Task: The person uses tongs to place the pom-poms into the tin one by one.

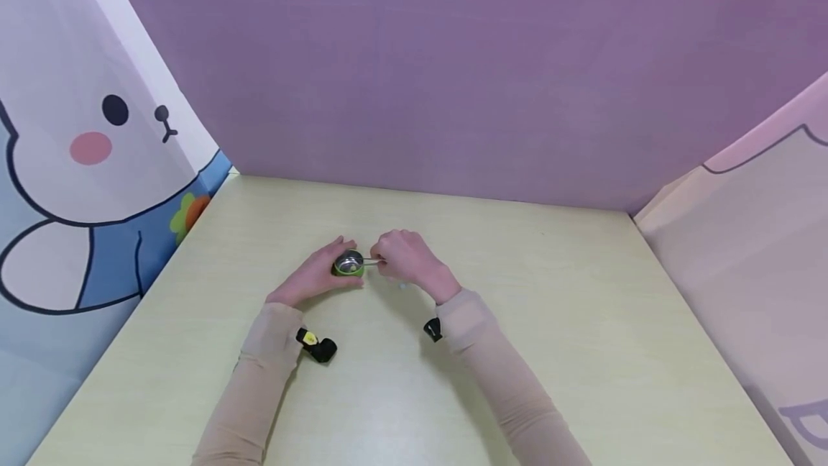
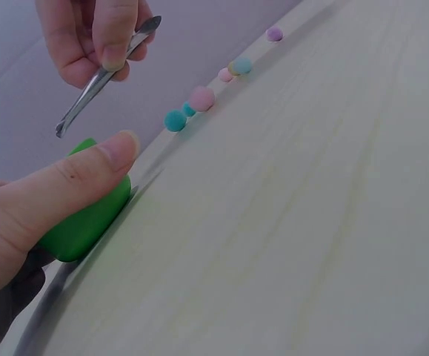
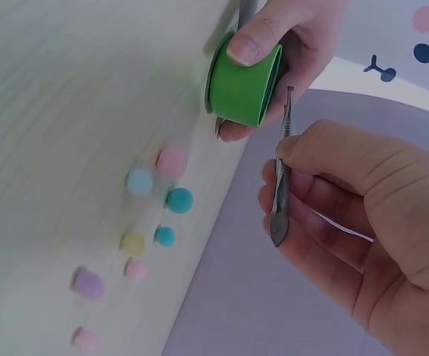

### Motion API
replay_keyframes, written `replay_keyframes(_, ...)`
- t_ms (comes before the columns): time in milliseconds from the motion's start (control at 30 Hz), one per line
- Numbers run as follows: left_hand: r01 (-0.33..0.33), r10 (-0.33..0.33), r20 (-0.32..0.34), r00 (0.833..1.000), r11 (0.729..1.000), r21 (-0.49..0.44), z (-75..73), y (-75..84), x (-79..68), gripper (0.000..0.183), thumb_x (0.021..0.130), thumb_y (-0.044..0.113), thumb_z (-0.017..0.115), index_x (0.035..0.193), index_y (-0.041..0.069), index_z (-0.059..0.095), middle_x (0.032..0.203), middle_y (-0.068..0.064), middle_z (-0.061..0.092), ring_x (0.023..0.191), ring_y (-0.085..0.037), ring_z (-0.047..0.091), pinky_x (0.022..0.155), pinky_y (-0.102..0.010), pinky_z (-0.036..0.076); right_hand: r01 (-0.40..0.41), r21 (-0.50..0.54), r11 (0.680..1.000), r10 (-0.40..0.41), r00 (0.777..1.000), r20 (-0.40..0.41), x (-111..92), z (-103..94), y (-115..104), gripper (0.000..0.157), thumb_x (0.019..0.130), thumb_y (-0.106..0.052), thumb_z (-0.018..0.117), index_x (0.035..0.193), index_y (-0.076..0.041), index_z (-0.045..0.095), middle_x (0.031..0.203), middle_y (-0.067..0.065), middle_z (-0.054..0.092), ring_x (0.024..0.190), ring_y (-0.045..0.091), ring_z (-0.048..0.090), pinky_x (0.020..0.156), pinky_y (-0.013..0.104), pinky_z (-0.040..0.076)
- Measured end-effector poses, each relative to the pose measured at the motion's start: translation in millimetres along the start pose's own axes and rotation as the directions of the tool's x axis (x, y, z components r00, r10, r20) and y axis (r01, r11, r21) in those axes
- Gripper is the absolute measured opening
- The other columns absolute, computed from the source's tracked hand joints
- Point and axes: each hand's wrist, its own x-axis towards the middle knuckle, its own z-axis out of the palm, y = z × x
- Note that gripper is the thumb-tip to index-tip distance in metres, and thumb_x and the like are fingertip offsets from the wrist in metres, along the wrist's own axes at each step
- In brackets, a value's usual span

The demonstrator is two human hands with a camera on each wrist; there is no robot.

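Near the middle of the table, my left hand [image 1: 312,279] holds a small green cup [image 3: 240,93] with a shiny metal inside, thumb on one side and fingers around the other. My right hand [image 1: 409,259] pinches metal tweezers [image 3: 281,189] between thumb and fingers. Their narrow tips point at the cup's mouth, close by its rim in both wrist views, with nothing visible between them. Small fuzzy pompoms lie on the table by the hands, among them a pink one [image 3: 172,161], a light blue one [image 3: 139,181] and a teal one [image 3: 179,199].
More pompoms spread away from the cup, including a yellow one [image 3: 132,244] and a purple one [image 3: 90,285]. The pale wooden table [image 1: 569,322] meets a purple backdrop [image 1: 440,78]. Printed cartoon panels flank it on the left and right.
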Motion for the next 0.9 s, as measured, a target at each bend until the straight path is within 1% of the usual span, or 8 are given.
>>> replay_keyframes(167,-0.003,0.003,0.002,1.0,1.0,-0.007,0.2,-1.2,-0.2,0.096,0.079,0.046,0.08,0.153,0.006,0.034,0.162,-0.028,0.018,0.148,-0.049,0.025,0.118,-0.065,0.026,0.003,-0.002,1.0,-0.003,1.0,-0.004,-2.6,1.8,2.8,0.026,0.081,0.003,0.064,0.063,-0.015,0.058,0.061,-0.007,0.049,0.057,0.006,0.036,0.05,0.017,0.028)
replay_keyframes(367,0.008,-0.008,0.002,1.0,1.0,-0.01,0.4,-4.7,0.5,0.096,0.079,0.047,0.08,0.154,0.008,0.034,0.163,-0.027,0.017,0.147,-0.049,0.026,0.118,-0.066,0.027,-0.007,-0.001,1.0,0.007,1.0,-0.013,-7.7,0.4,6.2,0.032,0.08,0.003,0.064,0.061,-0.017,0.048,0.061,-0.007,0.041,0.058,0.006,0.034,0.051,0.018,0.027)
replay_keyframes(500,0.006,-0.006,0.005,1.0,1.0,0.01,-0.2,-4.8,0.6,0.096,0.079,0.048,0.08,0.154,0.008,0.034,0.163,-0.028,0.018,0.147,-0.049,0.027,0.118,-0.065,0.027,-0.022,-0.009,1.0,0.022,1.0,-0.018,-12.7,-0.4,11.5,0.039,0.08,0.002,0.064,0.059,-0.018,0.039,0.059,-0.007,0.034,0.058,0.006,0.031,0.051,0.018,0.025)
replay_keyframes(567,0.004,-0.005,0.004,1.0,1.0,0.016,-0.6,-4.5,0.7,0.096,0.079,0.048,0.08,0.153,0.008,0.034,0.162,-0.029,0.018,0.147,-0.049,0.027,0.118,-0.065,0.027,-0.029,-0.02,0.999,0.028,0.999,-0.025,-15.3,-0.5,14.7,0.041,0.08,0.001,0.065,0.059,-0.019,0.036,0.059,-0.007,0.032,0.058,0.006,0.029,0.052,0.018,0.024)
replay_keyframes(633,0.003,-0.003,0.002,1.0,1.0,0.018,-1.0,-4.5,0.5,0.096,0.079,0.048,0.08,0.153,0.007,0.034,0.162,-0.029,0.018,0.146,-0.05,0.027,0.118,-0.066,0.026,-0.033,-0.02,0.999,0.033,0.999,-0.036,-17.9,-0.7,17.6,0.04,0.081,0.001,0.065,0.059,-0.018,0.038,0.059,-0.006,0.033,0.059,0.007,0.029,0.052,0.018,0.024)
replay_keyframes(700,0.004,-0.004,-0.002,1.0,1.0,0.017,-1.4,-4.3,0.4,0.096,0.079,0.047,0.08,0.153,0.007,0.034,0.162,-0.029,0.017,0.146,-0.05,0.027,0.118,-0.066,0.026,-0.032,-0.017,0.999,0.031,0.998,-0.048,-20.3,-0.6,20.3,0.037,0.081,0.002,0.066,0.059,-0.017,0.042,0.06,-0.006,0.036,0.06,0.007,0.031,0.053,0.019,0.026)
replay_keyframes(900,0.002,-0.002,0.0,1.0,1.0,0.007,-1.5,-1.7,-0.3,0.096,0.08,0.047,0.079,0.153,0.006,0.034,0.162,-0.031,0.017,0.145,-0.053,0.026,0.117,-0.067,0.025,-0.04,-0.012,0.999,0.039,0.998,-0.052,-27.6,-0.1,26.7,0.022,0.081,0.0,0.068,0.066,-0.014,0.063,0.065,-0.005,0.059,0.059,0.007,0.039,0.053,0.017,0.035)
